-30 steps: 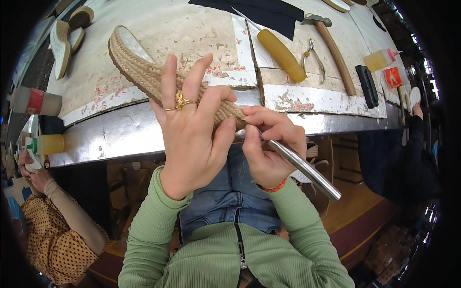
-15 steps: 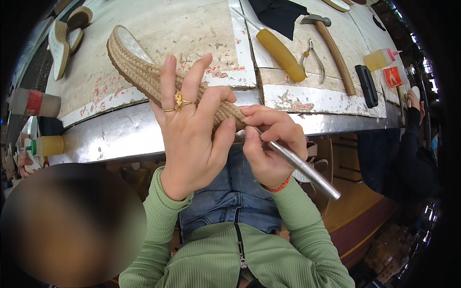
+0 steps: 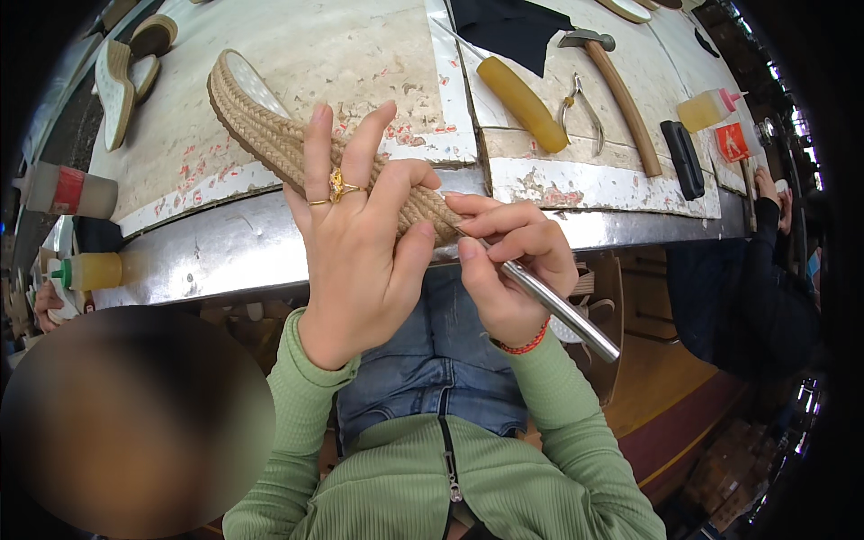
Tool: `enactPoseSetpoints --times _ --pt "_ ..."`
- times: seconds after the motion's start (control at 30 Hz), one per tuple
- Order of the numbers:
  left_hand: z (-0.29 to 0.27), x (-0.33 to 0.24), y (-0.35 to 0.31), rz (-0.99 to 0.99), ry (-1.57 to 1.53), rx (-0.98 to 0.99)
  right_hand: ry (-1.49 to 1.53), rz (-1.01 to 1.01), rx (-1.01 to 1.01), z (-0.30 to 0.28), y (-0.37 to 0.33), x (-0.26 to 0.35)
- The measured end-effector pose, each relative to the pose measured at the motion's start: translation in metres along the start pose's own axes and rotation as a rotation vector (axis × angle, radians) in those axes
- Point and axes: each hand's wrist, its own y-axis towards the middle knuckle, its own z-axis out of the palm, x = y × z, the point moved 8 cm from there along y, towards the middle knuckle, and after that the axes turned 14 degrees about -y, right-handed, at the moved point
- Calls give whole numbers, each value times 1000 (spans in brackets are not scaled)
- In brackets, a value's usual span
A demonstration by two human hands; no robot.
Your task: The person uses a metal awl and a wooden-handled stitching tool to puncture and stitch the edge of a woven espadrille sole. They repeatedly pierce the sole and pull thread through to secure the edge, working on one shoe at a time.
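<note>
A wedge shoe sole (image 3: 256,126) wrapped in tan braided rope slants from the worktop toward me, its pale inner face turned up at the far end. My left hand (image 3: 355,256) lies over it, thumb pressing the near end and the other fingers spread across the braid. In my right hand (image 3: 517,261) is a slim tool with a round metal handle (image 3: 569,315), pinched between thumb and fingers. Its thin front end meets the braid at the sole's near end; the very tip is hidden there. My right fingertips touch the braid too.
On the worktop (image 3: 360,54) to the right lie a yellow-handled tool (image 3: 522,103), pliers (image 3: 585,112), a hammer (image 3: 630,108), a black block (image 3: 682,160) and a glue bottle (image 3: 706,110). At left are other soles (image 3: 114,94) and a yellow bottle (image 3: 94,271). People sit on both sides.
The tool's rear end has shifted up and left, with my right hand turning slightly. The sole and my left hand have barely moved.
</note>
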Motion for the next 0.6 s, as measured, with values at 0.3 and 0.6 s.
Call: enactPoseSetpoints --times 0.3,0.6 --pt "2 2 -1 21 -2 -10 -87 -53 -41 2 0 4" --pt "1 3 -1 19 -10 -22 77 66 28 4 2 -4"
